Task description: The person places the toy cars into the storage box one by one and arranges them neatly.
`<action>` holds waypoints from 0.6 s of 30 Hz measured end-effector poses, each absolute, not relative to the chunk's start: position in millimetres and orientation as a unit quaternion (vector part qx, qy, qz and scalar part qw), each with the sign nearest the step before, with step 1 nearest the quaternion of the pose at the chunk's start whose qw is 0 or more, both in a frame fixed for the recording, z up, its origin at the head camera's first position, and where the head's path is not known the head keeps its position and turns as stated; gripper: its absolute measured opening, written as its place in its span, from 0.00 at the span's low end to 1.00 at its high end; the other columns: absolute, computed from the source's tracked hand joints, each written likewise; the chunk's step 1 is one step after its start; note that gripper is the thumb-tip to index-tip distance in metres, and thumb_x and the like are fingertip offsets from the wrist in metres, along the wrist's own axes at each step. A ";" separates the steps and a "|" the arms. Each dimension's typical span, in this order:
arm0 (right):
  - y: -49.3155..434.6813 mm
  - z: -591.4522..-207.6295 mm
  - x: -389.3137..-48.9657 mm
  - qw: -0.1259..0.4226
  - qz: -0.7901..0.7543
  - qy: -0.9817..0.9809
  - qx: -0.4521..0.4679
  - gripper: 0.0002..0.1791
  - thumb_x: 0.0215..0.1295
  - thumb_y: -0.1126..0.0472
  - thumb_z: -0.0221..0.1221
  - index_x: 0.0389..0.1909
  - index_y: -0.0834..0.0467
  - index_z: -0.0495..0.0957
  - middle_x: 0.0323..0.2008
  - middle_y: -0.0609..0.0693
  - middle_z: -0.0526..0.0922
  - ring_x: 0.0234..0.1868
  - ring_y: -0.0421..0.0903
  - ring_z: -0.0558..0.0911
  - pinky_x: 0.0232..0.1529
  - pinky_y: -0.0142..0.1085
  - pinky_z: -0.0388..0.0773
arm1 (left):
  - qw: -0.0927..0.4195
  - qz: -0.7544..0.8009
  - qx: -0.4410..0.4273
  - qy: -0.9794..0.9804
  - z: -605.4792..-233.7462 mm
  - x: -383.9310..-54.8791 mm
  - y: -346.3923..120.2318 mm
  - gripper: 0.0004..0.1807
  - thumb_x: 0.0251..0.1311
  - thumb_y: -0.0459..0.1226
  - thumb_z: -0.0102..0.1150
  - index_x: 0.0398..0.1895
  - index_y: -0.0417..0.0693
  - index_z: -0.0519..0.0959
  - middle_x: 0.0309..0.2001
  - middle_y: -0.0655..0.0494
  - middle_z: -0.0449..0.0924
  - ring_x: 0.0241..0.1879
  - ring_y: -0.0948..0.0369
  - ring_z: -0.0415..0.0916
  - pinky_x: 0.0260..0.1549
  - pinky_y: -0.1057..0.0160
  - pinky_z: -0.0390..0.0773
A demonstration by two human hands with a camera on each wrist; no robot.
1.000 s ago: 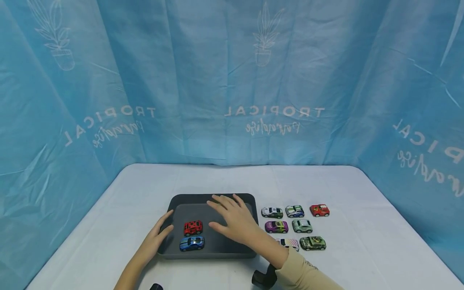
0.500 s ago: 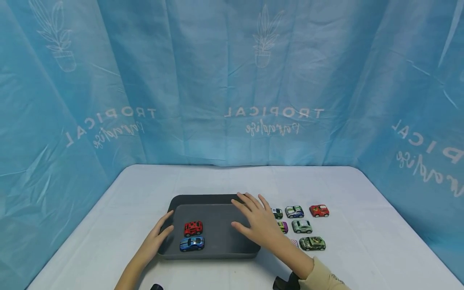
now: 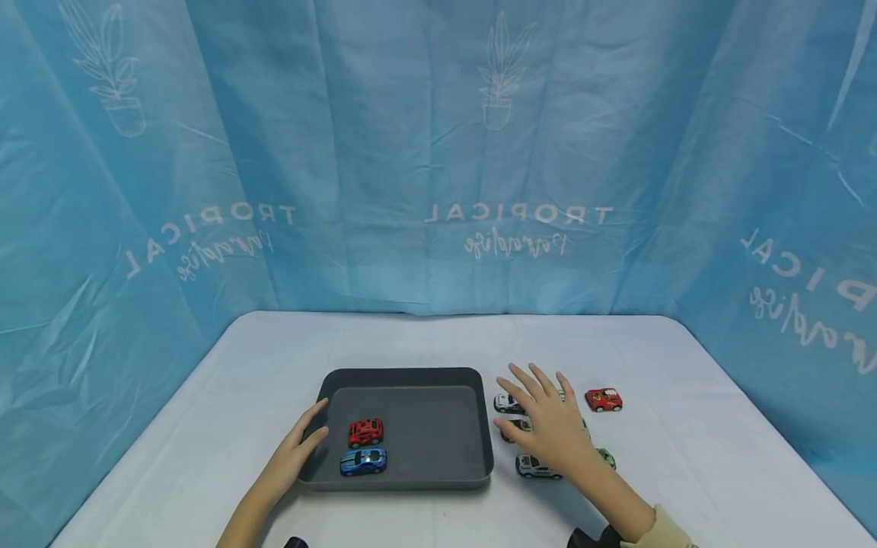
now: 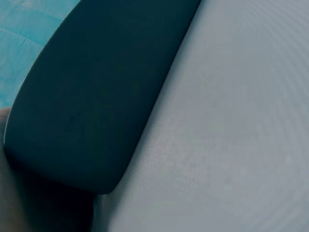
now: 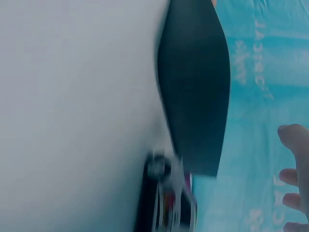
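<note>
A dark grey tray [image 3: 438,434] holds a red toy car with black spots [image 3: 365,432] and a blue toy car [image 3: 363,461] in its left half. My left hand [image 3: 291,457] rests at the tray's left rim, thumb and fingers straight along it. My right hand [image 3: 548,426] hovers over the toy cars right of the tray, fingers spread, holding nothing. Partly covered by it are a white toy car [image 3: 508,403], a silver one [image 3: 537,466] and a green one [image 3: 607,457]. The right wrist view shows the tray's outer wall [image 5: 193,87] and a blurred toy car [image 5: 169,198].
A red toy car [image 3: 604,399] stands at the right end of the group. White cloth [image 3: 685,457] covers the table. Blue printed curtains [image 3: 438,152] hang behind and along both sides. A small black object [image 3: 296,542] shows at the bottom edge.
My right hand has moved right, from above the tray to above the toy cars, staying spread. The left hand, the tray and the two toy cars in it keep their places.
</note>
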State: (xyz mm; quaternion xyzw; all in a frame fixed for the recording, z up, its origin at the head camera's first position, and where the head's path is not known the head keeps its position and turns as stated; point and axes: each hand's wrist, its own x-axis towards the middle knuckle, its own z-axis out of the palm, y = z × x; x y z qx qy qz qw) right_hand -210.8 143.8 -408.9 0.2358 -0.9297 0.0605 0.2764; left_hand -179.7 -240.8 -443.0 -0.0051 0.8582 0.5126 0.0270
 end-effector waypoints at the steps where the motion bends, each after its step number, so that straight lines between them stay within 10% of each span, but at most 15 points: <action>1: 148.9 -409.0 -211.2 0.277 0.063 -0.931 0.229 0.34 0.51 0.38 0.58 0.59 0.45 0.69 0.63 0.49 0.67 0.65 0.55 0.65 0.61 0.62 0.55 | 0.027 0.512 -0.004 0.859 -442.8 -179.9 -241.1 0.32 0.66 0.50 0.40 0.70 0.50 0.48 0.72 0.41 0.41 0.70 0.39 0.35 0.63 0.33 0.40; 18: 241.5 -420.2 -235.6 0.231 0.102 -0.960 0.122 0.29 0.54 0.49 0.61 0.57 0.54 0.70 0.61 0.59 0.67 0.61 0.64 0.64 0.57 0.68 0.53 | 0.028 0.513 -0.008 0.858 -443.8 -180.6 -241.0 0.33 0.66 0.50 0.41 0.70 0.50 0.48 0.72 0.41 0.40 0.70 0.40 0.35 0.64 0.34 0.40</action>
